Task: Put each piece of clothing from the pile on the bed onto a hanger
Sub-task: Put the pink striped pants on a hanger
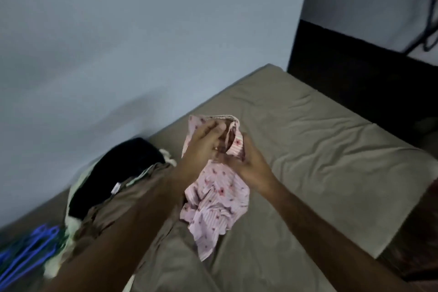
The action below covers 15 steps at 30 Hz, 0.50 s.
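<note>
Pink floral garment [216, 194] gripped by left hand [201, 143], right hand [251, 161]; no legible writing.

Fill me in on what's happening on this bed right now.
A person holds a pink floral garment up over the bed with both hands: the left hand and right hand grip its upper edge while the rest hangs crumpled. No hanger is in it yet. A pile of clothes sits to the left, and blue hangers lie beyond it, blurred.
</note>
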{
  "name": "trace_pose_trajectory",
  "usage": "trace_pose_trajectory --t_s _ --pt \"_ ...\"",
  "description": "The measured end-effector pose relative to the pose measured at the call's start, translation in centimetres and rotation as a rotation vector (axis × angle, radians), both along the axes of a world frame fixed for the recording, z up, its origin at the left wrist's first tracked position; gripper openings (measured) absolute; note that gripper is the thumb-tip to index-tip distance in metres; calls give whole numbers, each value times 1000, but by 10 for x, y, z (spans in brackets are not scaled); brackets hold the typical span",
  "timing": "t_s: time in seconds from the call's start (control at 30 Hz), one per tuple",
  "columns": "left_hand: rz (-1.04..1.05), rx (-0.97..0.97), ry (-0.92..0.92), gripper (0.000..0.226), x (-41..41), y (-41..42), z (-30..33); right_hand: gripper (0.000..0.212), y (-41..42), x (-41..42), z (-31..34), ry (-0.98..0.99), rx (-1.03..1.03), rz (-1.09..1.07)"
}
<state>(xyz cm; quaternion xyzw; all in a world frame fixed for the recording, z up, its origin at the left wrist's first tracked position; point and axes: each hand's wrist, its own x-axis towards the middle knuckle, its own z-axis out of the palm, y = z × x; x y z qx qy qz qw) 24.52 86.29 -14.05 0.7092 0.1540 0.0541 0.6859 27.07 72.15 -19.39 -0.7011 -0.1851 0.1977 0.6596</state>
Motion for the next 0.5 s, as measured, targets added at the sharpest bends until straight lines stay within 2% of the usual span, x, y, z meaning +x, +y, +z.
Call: trace_pose_trajectory --t_s 0.1,0.2,0.3,0.37,0.43,0.5 --pt "-252 239 -53 19 16 -11 2 21 -31 20 13 -112 -138 -104" --pt "-321 291 -92 9 30 -14 6 22 -59 34 21 -39 -116 -81" --pt "-332 395 -106 17 44 -11 -2 22 -81 40 29 41 -55 -30" --pt "-359 498 -141 12 51 -7 -14 23 -94 40 28 91 -41 -42" --pt "-402 745 -288 32 61 -4 -23 20 -105 40 20 127 -12 -54" --pt "-573 829 -415 45 75 -1 -23 17 -109 38 13 112 -7 -63"
